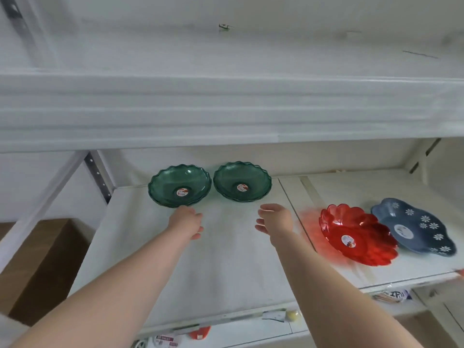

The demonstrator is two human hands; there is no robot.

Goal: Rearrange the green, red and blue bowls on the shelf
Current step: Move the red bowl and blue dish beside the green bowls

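Two green scalloped bowls stand side by side at the back of the white shelf (pixel 216 259): the left green bowl (pixel 179 185) and the right green bowl (pixel 242 181), each with a sticker in its middle. A red scalloped bowl (pixel 356 234) sits at the right, and a blue bowl with white flowers (pixel 414 226) lies just behind and right of it. My left hand (pixel 187 221) hovers just in front of the left green bowl, fingers loosely curled and holding nothing. My right hand (pixel 275 218) is open, between the right green bowl and the red bowl, apart from both.
Another white shelf board (pixel 226 109) hangs low overhead. A brown cardboard box (pixel 42 267) stands to the lower left beside the shelf upright (pixel 98 177). Small packaged items (pixel 165 340) lie on the shelf below the front edge.
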